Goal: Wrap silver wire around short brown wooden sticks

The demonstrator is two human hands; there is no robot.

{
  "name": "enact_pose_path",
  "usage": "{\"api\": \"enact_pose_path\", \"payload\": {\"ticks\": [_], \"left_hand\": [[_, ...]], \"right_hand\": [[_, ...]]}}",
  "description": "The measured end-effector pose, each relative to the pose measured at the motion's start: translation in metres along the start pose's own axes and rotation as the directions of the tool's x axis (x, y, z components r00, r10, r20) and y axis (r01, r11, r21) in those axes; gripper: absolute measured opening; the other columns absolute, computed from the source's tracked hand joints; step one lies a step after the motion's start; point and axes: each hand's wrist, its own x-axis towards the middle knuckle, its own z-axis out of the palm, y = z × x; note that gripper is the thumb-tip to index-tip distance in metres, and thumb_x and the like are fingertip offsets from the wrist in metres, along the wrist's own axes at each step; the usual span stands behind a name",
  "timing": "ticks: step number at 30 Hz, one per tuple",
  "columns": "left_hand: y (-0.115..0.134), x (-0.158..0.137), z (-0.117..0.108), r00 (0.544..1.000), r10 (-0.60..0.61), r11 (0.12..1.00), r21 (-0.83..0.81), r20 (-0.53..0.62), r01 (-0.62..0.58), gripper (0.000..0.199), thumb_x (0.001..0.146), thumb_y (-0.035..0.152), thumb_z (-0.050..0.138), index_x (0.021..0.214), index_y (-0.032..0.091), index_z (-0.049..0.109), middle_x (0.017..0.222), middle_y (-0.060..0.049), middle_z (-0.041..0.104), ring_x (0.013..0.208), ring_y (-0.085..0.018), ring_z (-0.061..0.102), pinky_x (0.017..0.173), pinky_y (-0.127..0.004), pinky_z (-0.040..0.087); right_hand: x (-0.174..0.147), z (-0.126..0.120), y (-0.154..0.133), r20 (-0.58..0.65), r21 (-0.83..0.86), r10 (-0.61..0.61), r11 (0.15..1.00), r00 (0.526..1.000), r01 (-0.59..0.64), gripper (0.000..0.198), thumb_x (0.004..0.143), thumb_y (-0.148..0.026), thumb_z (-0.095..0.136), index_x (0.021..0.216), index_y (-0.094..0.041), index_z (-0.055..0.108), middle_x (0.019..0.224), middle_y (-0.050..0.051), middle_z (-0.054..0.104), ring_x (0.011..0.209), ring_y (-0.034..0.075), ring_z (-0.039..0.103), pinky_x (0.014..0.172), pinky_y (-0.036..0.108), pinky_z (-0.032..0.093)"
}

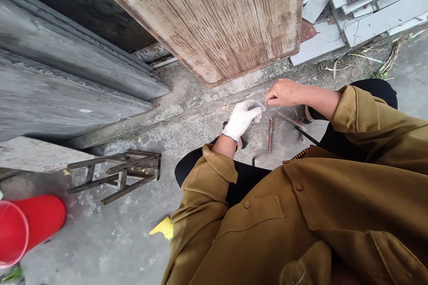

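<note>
At eight o'clock, red bucket (43, 222) and wooden stool (143, 172); at twelve, plank panel (220, 18) blocking; gloved left hand (243, 118) curled; at its four o'clock, grey-banded stick (270, 138) on ground (207, 120); bare right hand (284, 92) pinched, cannot tell if gripping; at two, stacked tiles (377, 24).

Gloved left hand (243, 118) near bare right hand (283, 92), brown stick (270, 139) on concrete (133, 231), red bucket (47, 218)

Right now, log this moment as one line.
Left hand: white-gloved, fingers curled; right hand: bare, fingers curled; held: cannot tell; nearby: reddish-brown stick on concrete; farther left: wooden stool, red bucket
</note>
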Motion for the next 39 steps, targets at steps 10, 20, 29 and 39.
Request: {"api": "enact_pose_path", "payload": {"ticks": [10, 20, 29, 39], "left_hand": [[-0.002, 0.001, 0.0, 1.0, -0.016, 0.983, 0.184, 0.009, 0.014, 0.014, 0.078, 0.028, 0.057, 0.082, 0.017, 0.065, 0.063, 0.0, 0.063, 0.044, -0.01, 0.052, 0.045, -0.022, 0.038], [0.001, 0.002, 0.002, 0.999, 0.028, 0.999, 0.017, 0.044, -0.029, 0.015, 0.077, 0.029, 0.062, 0.082, 0.014, 0.063, 0.069, -0.002, 0.067, 0.048, -0.01, 0.059, 0.049, -0.021, 0.044], [-0.007, -0.003, 0.001, 0.905, 0.426, 0.598, 0.748, 0.005, -0.286, 0.019, 0.092, 0.025, 0.056, 0.101, 0.02, 0.072, 0.102, -0.003, 0.076, 0.094, -0.019, 0.07, 0.084, -0.029, 0.05], [-0.007, -0.002, 0.004, 0.926, 0.374, 0.304, 0.938, 0.045, -0.168, 0.026, 0.096, 0.03, 0.049, 0.099, 0.02, 0.073, 0.093, -0.009, 0.075, 0.085, -0.024, 0.07, 0.077, -0.033, 0.045]], "right_hand": [[0.001, -0.005, -0.005, 0.145, 0.177, 0.251, 0.945, 0.957, -0.274, 0.016, 0.075, -0.022, 0.062, 0.062, -0.017, 0.069, 0.058, -0.001, 0.061, 0.054, 0.01, 0.047, 0.056, 0.029, 0.03], [0.001, -0.004, -0.01, 0.143, 0.225, 0.21, 0.945, 0.967, -0.238, 0.014, 0.072, -0.022, 0.06, 0.062, -0.017, 0.068, 0.056, -0.002, 0.059, 0.052, 0.008, 0.046, 0.056, 0.027, 0.029], [0.004, -0.004, -0.01, 0.246, 0.516, 0.282, 0.772, 0.927, -0.371, 0.01, 0.074, -0.017, 0.068, 0.064, -0.016, 0.07, 0.06, -0.001, 0.065, 0.056, 0.009, 0.056, 0.062, 0.024, 0.042], [0.005, 0.002, -0.01, 0.218, 0.484, 0.264, 0.807, 0.939, -0.34, 0.014, 0.078, -0.016, 0.064, 0.064, -0.016, 0.068, 0.059, -0.002, 0.063, 0.055, 0.009, 0.055, 0.059, 0.024, 0.04]]}}
